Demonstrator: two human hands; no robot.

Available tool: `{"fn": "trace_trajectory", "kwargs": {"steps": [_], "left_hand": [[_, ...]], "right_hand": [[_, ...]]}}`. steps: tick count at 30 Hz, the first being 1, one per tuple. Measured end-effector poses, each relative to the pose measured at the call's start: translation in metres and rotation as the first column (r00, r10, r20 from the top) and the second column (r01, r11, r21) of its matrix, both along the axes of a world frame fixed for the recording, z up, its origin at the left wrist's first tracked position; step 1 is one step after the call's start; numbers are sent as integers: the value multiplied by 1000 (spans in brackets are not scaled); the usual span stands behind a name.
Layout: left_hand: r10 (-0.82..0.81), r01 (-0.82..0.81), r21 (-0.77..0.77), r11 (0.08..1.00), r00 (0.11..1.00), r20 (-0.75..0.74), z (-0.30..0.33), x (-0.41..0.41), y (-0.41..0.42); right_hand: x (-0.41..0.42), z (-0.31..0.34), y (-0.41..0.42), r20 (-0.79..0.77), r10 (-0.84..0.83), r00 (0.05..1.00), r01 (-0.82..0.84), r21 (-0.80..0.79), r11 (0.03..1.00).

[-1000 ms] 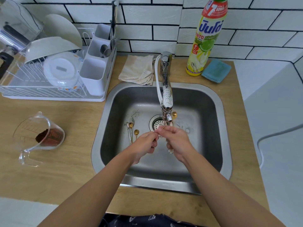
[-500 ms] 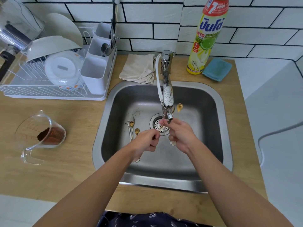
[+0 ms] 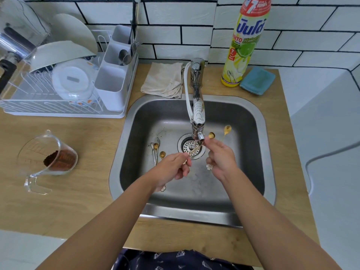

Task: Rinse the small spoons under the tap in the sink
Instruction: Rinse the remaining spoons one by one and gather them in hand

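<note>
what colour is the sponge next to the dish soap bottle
Blue-teal; the sponge lies right of the dish soap bottle, seen best in the head view.

Two hands work over one sink (image 3: 259, 121) with one tap (image 3: 197, 106). On the counter stand one soap bottle (image 3: 244, 45), one blue sponge (image 3: 257, 80), one cloth (image 3: 163, 79), one measuring cup (image 3: 48, 156) and one dish rack (image 3: 58, 106). The spoons overlap too much to count.

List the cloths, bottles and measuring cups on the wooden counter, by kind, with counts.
Cloths: 2, a beige cloth and a blue cloth
Bottles: 1, the dish soap bottle
Measuring cups: 1, the clear measuring cup
Total: 4
</note>
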State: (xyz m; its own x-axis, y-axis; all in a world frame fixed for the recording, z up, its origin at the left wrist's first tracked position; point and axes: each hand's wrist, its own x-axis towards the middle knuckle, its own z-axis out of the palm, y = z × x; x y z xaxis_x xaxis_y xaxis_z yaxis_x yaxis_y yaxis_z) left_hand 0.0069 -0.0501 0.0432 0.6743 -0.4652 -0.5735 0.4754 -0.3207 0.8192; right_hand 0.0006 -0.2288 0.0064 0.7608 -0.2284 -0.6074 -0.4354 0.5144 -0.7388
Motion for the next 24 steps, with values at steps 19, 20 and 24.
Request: {"fn": "trace_trajectory", "kwargs": {"steps": [19, 20, 24], "left_hand": [[24, -39, 109, 993, 991, 133, -7, 3, 3], [-24, -11, 167, 986, 978, 209, -8, 3, 1], [-248, 96, 378, 921, 891, 379, -12, 4, -3]], "right_hand": [[-3, 1, 14, -26, 75, 997, -75, -22, 997], [-5, 0, 16, -36, 73, 997, -74, -28, 997], [-6, -3, 20, -49, 56, 997, -58, -41, 997]]}}
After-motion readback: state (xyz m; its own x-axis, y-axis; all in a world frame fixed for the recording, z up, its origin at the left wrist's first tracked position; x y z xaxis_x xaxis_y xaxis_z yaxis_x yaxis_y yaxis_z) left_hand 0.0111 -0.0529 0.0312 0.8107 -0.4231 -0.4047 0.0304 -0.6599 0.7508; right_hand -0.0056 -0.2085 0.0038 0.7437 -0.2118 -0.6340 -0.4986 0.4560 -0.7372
